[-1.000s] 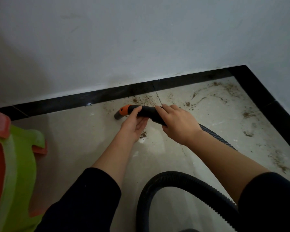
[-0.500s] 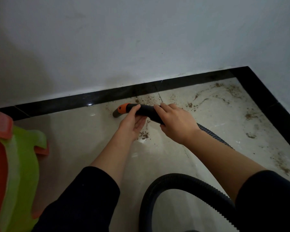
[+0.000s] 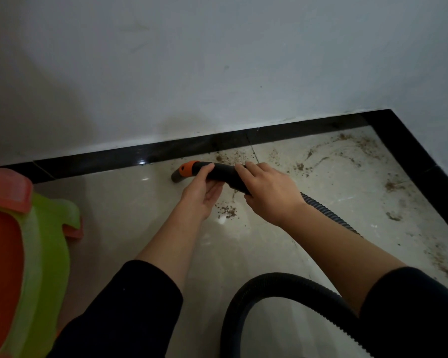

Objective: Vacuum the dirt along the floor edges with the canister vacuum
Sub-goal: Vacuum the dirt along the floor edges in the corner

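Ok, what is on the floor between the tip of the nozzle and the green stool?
In the head view, only bare glossy tile: no dirt shows between the nozzle and the green stool. The dirt lies further right.

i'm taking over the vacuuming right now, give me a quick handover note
Left grip holds the nozzle just behind its orange collar; right grip holds it further back, where the hose joins.
The nozzle tip is low by the black baseboard, pointing left.
Done: the floor strip along the baseboard left of the tip looks free of dirt.
Left: dirt by the baseboard behind the nozzle, a small pile under the hands, and scattered patches toward the corner and down the right edge.
A green and orange stool stands at the left.
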`<state>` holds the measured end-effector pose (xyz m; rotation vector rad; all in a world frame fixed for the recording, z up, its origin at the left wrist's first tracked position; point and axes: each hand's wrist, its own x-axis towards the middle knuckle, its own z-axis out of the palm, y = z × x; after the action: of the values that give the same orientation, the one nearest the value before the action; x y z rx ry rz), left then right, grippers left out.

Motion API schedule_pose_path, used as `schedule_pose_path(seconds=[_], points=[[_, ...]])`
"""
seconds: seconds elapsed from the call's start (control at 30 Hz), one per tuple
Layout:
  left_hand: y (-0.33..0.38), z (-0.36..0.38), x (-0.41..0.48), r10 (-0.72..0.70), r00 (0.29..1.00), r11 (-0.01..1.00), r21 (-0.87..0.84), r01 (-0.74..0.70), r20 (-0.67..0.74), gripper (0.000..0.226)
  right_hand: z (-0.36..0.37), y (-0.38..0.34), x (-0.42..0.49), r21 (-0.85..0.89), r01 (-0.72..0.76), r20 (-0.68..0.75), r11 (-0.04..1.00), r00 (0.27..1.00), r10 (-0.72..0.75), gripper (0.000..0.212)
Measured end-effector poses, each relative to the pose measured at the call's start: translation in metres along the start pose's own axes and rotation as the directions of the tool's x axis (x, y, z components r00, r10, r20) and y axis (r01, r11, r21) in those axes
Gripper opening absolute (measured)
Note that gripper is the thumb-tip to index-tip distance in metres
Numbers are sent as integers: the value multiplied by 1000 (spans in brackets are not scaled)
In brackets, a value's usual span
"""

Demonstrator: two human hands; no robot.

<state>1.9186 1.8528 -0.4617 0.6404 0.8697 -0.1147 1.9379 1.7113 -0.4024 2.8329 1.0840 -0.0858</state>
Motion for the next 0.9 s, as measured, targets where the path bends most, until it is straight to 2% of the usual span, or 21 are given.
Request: schedule_pose_path(seconds=[0.37,0.9], points=[[1,9,3,-18,1000,1000,4,18,7,24,-1,5,2,-8,-15,14,1000,1000,15,60],[2,19,13,-33,999,999,20,32,34,28,-5,12,7,-52,-45,18,998,999,47,61]])
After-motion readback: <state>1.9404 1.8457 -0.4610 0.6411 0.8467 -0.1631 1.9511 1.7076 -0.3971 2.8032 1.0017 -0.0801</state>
